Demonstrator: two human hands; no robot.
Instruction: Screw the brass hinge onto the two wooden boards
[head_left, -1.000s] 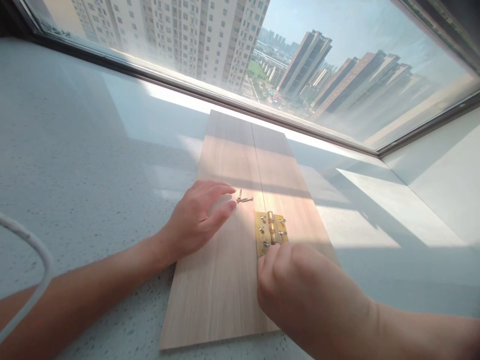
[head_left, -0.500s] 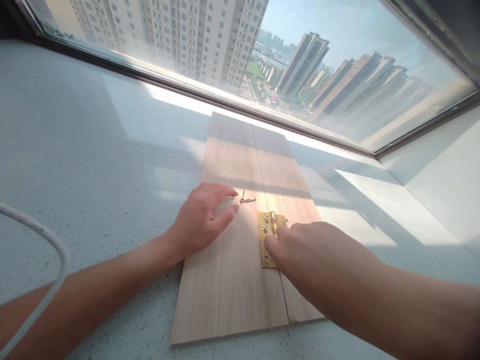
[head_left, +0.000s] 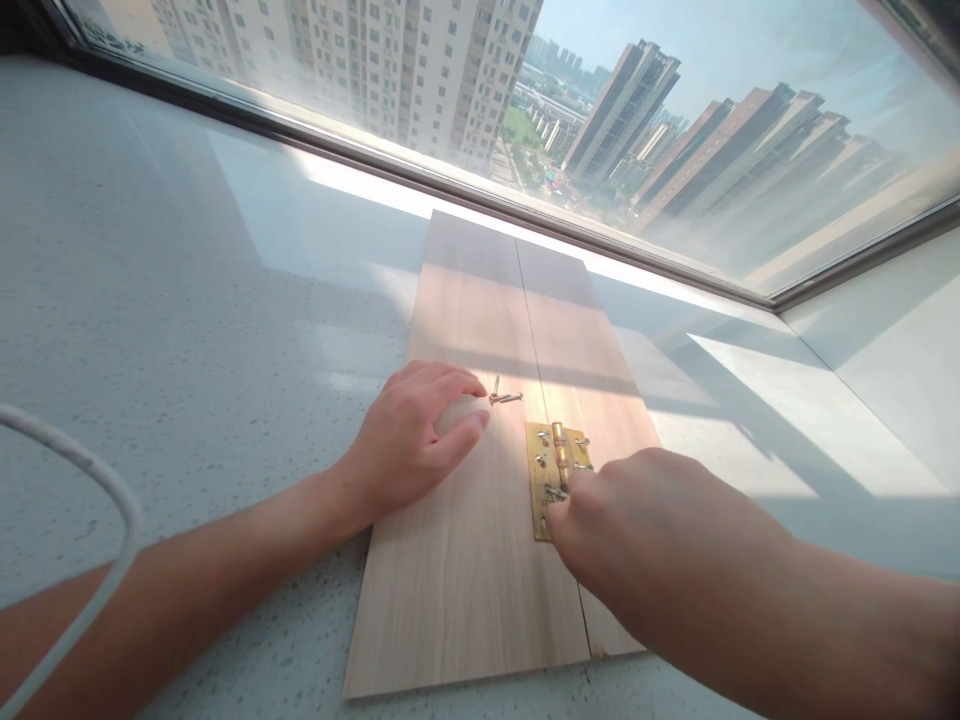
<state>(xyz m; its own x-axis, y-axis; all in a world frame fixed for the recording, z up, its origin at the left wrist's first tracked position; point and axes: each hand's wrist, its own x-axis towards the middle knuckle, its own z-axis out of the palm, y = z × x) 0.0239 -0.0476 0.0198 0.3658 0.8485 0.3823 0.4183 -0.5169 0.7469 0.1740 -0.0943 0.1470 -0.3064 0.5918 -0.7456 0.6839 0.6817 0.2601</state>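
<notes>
Brass-coloured and laid open, the hinge [head_left: 552, 472] lies flat across the seam [head_left: 530, 310] between two pale wooden boards [head_left: 577, 340]; its barrel [head_left: 558, 445] runs along that line, presumably so that each leaf bears on its own board. Short silvery screws [head_left: 543, 436] stand proud of both leaves, some visibly tilted, which suggests that they are only shallowly seated. Your right hand [head_left: 637, 520] comes over the hinge from its lower right, fingers curled inward over the lower part of the left leaf [head_left: 538, 507]. Its fingertips meet just beside one screw; whether they pinch it cannot be told, since your knuckles hide the grip and much of the right leaf. Left of the hinge, your left hand [head_left: 416, 430] rests on the wider board [head_left: 465, 570], thumb and fingers spread apart and holding nothing visible, a posture that probably steadies the wood. Between this hand and the hinge's upper edge lie a few loose screws [head_left: 508, 398] in a small cluster, near your left fingertips and so apparently within easy reach. Under the boards and all round the hinge extends a speckled pale countertop [head_left: 262, 620]. Far to the hinge's left, a white cable [head_left: 97, 480] crosses in front of your left forearm [head_left: 225, 575]; beyond the hinge, a window [head_left: 750, 60] slants across the view.
</notes>
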